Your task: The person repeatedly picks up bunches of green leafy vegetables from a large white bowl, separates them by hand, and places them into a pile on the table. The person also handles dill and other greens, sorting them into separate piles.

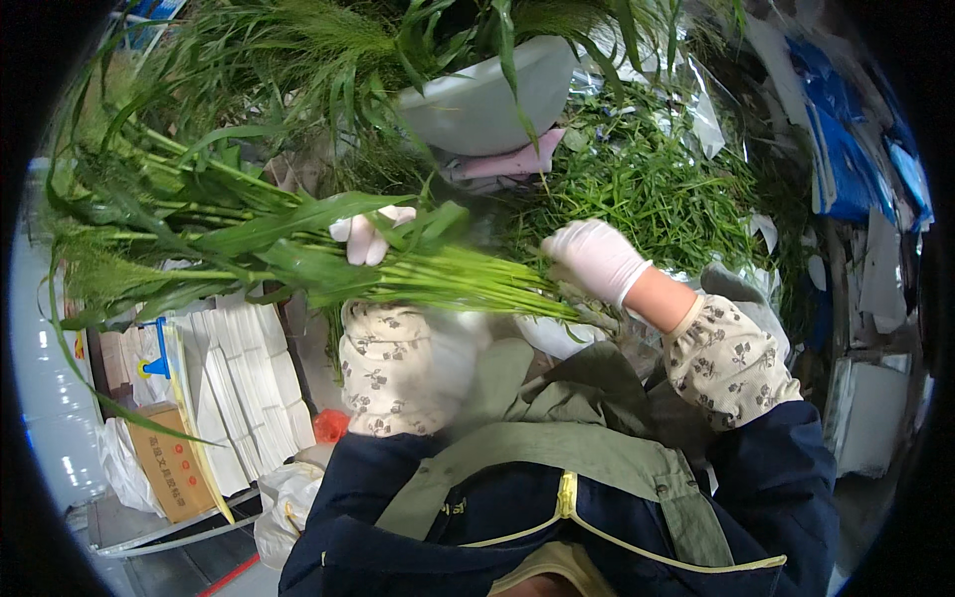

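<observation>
A bundle of long green stems (462,280) with broad leaves and feathery grass heads lies sideways before me, heads to the left, stem ends to the right. My left hand (365,237), in a pale glove, is closed around the bundle; its fingers show among the leaves and the rest is hidden. Near the stem ends, just above and to their right, is my right hand (592,257), in a whitish glove, its fingers bent and blurred. Whether it holds anything cannot be made out. Patterned cream sleeve covers (388,373) are on both forearms.
Cut green leaves (642,186) are heaped beyond my right hand. A white basin (492,104) stands at the top with more feathery grass about it. Stacked white paper packs (239,388) and a cardboard box (166,463) are at lower left. Blue plastic packaging (843,157) lies at right.
</observation>
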Tool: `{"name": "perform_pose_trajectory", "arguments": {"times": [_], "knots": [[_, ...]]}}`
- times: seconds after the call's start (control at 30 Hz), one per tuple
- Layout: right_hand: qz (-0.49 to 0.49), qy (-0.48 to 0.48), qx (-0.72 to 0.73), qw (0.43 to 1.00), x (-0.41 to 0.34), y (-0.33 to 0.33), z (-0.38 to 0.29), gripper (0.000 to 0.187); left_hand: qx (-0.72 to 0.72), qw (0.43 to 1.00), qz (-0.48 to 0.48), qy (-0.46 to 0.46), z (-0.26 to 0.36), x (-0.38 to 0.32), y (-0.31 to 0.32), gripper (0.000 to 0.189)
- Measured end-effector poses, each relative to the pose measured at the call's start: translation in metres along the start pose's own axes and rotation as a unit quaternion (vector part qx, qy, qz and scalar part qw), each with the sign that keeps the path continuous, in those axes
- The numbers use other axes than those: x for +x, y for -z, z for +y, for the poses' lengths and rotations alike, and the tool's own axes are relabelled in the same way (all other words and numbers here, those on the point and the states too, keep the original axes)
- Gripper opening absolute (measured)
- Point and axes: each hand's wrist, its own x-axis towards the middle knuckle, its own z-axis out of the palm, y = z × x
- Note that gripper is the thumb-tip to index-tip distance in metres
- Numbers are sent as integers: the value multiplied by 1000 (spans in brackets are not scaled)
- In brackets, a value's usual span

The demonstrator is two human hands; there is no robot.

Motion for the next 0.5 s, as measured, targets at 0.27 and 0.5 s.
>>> {"name": "perform_pose_trajectory", "arguments": {"times": [0.27,0.5], "knots": [[71,-57,411,907,31,14,-20,65,32,994,108,-1,-39,1,15,24],[27,-239,611,754,43,18,-40,56,37,972,229,26,-70,15,3,31]]}}
